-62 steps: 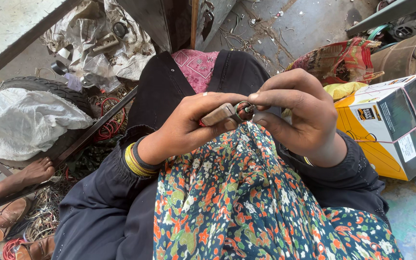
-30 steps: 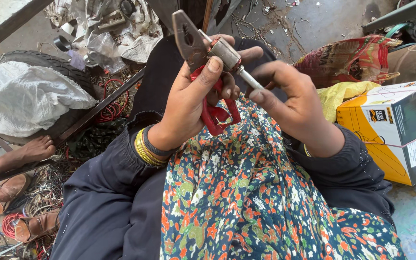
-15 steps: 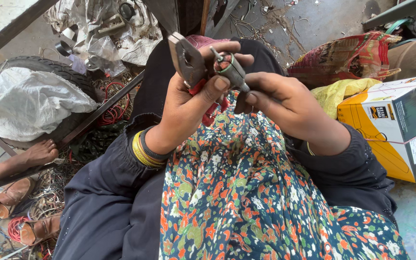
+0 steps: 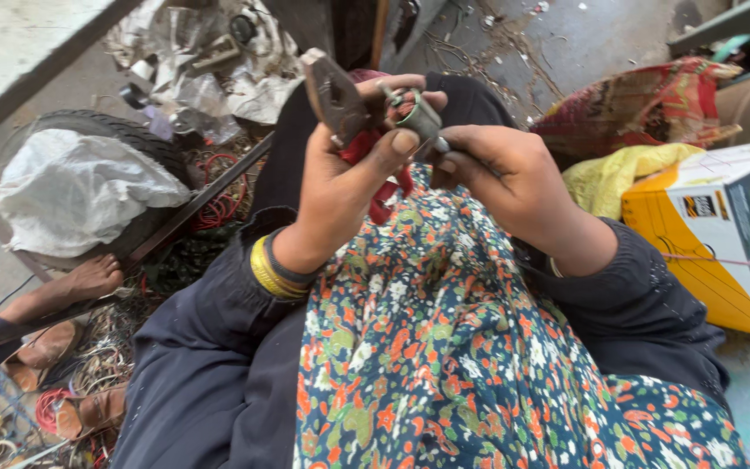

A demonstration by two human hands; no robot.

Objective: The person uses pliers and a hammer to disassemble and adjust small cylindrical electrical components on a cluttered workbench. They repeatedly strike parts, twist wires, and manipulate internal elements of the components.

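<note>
Left hand point(image 4: 340, 187) grips the red-handled pliers point(image 4: 340, 100), fingers wrapped tight, just above the floral cloth point(image 4: 444, 347). Right hand point(image 4: 505, 178) pinches a small metal part point(image 4: 416, 111) beside the pliers' head, fingertips closed on it.

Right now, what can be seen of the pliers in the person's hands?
The pliers are dull, worn metal with red grips. The left hand holds them raised, head pointing up and left, over the flowered cloth. The red handles mostly hide behind the palm. Whether the jaws are open is unclear. The right hand holds a small metal part beside them.
</note>
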